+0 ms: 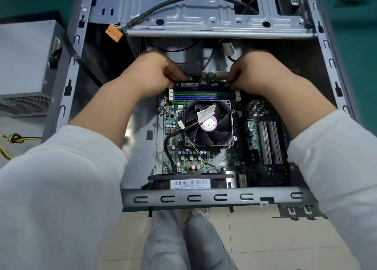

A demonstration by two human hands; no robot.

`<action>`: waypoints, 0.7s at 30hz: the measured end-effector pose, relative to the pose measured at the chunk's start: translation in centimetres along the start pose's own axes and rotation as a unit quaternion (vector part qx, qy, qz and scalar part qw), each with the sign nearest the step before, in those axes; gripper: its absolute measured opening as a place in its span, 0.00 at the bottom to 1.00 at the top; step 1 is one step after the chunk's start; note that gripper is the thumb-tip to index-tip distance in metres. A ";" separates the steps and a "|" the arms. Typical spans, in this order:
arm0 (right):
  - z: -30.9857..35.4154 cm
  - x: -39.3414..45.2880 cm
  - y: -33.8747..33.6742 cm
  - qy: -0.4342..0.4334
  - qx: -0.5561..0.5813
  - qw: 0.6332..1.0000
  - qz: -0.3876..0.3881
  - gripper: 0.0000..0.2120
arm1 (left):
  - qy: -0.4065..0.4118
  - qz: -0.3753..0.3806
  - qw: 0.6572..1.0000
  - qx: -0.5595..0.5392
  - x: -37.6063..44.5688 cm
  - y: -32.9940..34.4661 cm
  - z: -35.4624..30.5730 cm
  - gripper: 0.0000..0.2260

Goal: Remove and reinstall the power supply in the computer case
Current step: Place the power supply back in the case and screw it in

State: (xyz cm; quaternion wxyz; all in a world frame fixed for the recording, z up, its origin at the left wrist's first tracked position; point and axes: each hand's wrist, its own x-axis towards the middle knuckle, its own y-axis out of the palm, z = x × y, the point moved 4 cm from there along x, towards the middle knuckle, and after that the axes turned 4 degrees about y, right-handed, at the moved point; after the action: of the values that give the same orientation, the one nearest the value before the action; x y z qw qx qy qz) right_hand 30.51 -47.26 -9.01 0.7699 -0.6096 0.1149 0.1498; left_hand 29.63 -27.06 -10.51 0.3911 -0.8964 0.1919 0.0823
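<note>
The grey power supply [26,65] lies outside the open computer case [214,198], on the table to its left, with yellow and black wires [14,139] trailing from it. Inside the case the green motherboard [255,167] carries a black CPU fan [208,125]. Both hands are over the memory slots [204,96] at the board's far edge. My left hand [151,72] pinches the left end of a memory stick [195,84]. At its right end, my right hand [261,72] pinches it too. The stick stands upright in the farthest slot.
A metal drive cage [214,14] spans the case's far end, with a black cable and an orange connector [114,33] hanging by it. White expansion slots [271,143] sit at the board's right. The case's near rim overhangs the green table above a tiled floor.
</note>
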 end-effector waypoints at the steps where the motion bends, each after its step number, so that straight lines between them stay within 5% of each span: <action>1: 0.0 0.0 0.0 0.000 0.003 1.000 0.004 0.10 | 0.000 -0.002 1.000 0.008 0.0 0.0 0.0 0.19; 11: -0.4 0.0 0.1 0.017 0.052 0.998 0.038 0.12 | -0.010 -0.012 0.997 0.080 0.0 0.2 0.0 0.15; 21: -0.6 0.3 0.9 0.098 0.060 0.992 0.043 0.19 | -0.059 -0.062 0.996 0.017 0.3 1.3 0.9 0.07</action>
State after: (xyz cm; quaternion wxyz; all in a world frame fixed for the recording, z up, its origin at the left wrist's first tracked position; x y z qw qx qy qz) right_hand 30.48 -47.63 -10.03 0.7831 -0.5684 0.2247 0.1146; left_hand 29.38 -27.33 -12.08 0.4212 -0.8933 0.1137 0.1077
